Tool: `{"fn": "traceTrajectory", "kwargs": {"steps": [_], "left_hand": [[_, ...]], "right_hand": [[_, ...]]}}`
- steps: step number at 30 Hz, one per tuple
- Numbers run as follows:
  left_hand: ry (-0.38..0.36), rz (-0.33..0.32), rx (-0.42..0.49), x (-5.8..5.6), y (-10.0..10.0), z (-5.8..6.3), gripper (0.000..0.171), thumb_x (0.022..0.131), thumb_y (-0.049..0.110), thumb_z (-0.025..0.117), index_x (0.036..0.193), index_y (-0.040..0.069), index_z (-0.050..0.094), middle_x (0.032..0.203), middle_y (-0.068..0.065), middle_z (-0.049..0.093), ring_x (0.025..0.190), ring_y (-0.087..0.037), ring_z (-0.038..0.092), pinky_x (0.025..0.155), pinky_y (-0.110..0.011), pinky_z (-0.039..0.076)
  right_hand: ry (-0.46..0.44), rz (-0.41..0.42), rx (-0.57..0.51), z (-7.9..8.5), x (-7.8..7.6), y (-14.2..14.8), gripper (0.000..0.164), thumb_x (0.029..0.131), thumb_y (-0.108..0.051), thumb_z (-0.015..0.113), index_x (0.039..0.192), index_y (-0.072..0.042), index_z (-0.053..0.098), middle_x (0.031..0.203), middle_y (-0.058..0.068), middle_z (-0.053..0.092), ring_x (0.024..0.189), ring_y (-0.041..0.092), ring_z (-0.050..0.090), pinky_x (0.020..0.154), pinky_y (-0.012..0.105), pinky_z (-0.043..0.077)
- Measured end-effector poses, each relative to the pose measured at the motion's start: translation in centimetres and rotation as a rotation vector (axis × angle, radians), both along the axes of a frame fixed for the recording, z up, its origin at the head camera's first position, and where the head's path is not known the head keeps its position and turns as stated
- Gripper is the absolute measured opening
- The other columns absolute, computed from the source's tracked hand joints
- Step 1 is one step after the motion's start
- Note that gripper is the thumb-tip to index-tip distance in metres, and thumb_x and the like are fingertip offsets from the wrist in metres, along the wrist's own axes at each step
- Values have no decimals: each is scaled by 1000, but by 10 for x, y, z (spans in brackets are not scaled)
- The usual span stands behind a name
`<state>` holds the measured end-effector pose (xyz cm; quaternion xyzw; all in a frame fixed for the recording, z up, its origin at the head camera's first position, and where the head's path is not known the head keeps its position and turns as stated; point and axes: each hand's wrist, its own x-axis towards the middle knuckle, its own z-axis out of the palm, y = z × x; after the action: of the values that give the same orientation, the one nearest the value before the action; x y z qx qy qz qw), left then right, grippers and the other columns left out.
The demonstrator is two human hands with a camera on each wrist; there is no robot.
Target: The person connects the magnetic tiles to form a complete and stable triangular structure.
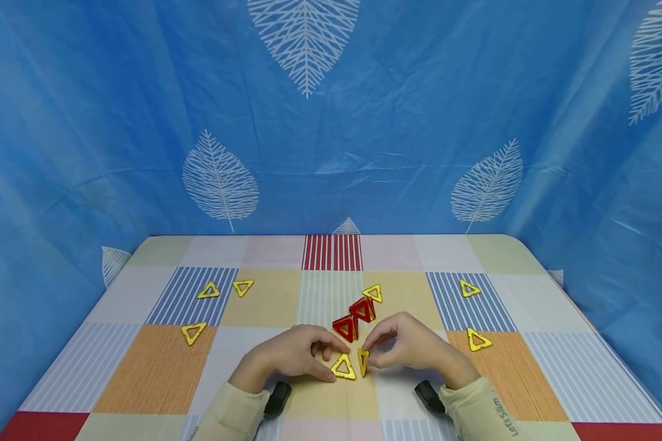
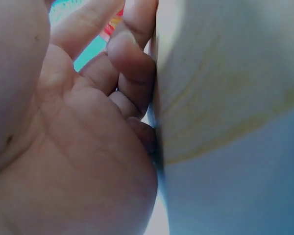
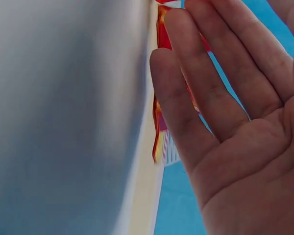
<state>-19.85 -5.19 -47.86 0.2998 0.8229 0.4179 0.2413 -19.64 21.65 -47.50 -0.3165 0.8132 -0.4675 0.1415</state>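
My left hand [image 1: 298, 352] rests low over the table with thumb and index finger bent around a yellow triangle tile [image 1: 344, 374] with a hollow middle. Between the thumb and fingertips of my right hand [image 1: 399, 343], a second yellow triangle tile [image 1: 360, 361] is pinched on edge, just right of the first. Beyond the fingertips stand two red triangle pieces [image 1: 355, 327], [image 1: 371, 309], corner to corner. Farther back, another yellow triangle [image 1: 380, 294] lies by them. The right wrist view shows extended fingers [image 3: 220, 88] before the red tiles [image 3: 163, 29]; both yellow tiles are hidden in the wrist views.
Several loose yellow triangles lie on the patchwork tablecloth: three at left, including one tile [image 1: 194, 326] on the orange square, and two at right, including one tile [image 1: 481, 348]. A blue leaf-print curtain [image 1: 353, 135] hangs behind the table and along both sides.
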Motion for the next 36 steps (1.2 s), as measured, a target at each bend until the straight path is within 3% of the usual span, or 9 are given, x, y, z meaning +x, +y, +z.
{"fn": "traceTrajectory", "kwargs": {"steps": [8, 15, 25, 32, 36], "left_hand": [[43, -5, -3, 3, -1, -1, 36, 78, 17, 89, 112, 22, 78, 81, 4, 60, 69, -8, 49, 63, -25, 40], [47, 15, -3, 4, -4, -1, 39, 76, 15, 90, 113, 21, 79, 78, 4, 60, 67, -8, 49, 61, -25, 40], [66, 21, -14, 4, -5, 5, 33, 75, 15, 91, 107, 14, 81, 78, 6, 62, 67, -7, 51, 60, -24, 43], [12, 20, -28, 3, -11, 12, 41, 77, 17, 89, 116, 12, 75, 83, 4, 64, 68, -10, 52, 62, -25, 42], [12, 18, 22, 4, -29, 16, 44, 82, 14, 86, 122, 8, 71, 91, 0, 66, 78, -13, 59, 69, -27, 48]], "right_hand": [[30, 71, -29, -6, 5, -14, 15, 80, -9, 84, 94, -10, 79, 92, -1, 74, 84, 16, 69, 79, 33, 56], [-14, 58, 10, -8, 6, -20, 29, 75, -18, 91, 99, -10, 76, 96, -2, 72, 88, 15, 69, 82, 30, 55], [136, 70, 107, 1, 9, -30, 32, 73, -26, 92, 98, -12, 78, 95, -12, 70, 86, 7, 66, 79, 27, 54], [156, 54, 144, 1, 8, -31, 32, 74, -30, 91, 99, -14, 78, 94, -16, 70, 85, 6, 65, 79, 27, 54], [142, 38, 159, -2, 8, -27, 32, 74, -32, 91, 98, -15, 78, 93, -17, 69, 85, 5, 64, 79, 27, 53]]}}
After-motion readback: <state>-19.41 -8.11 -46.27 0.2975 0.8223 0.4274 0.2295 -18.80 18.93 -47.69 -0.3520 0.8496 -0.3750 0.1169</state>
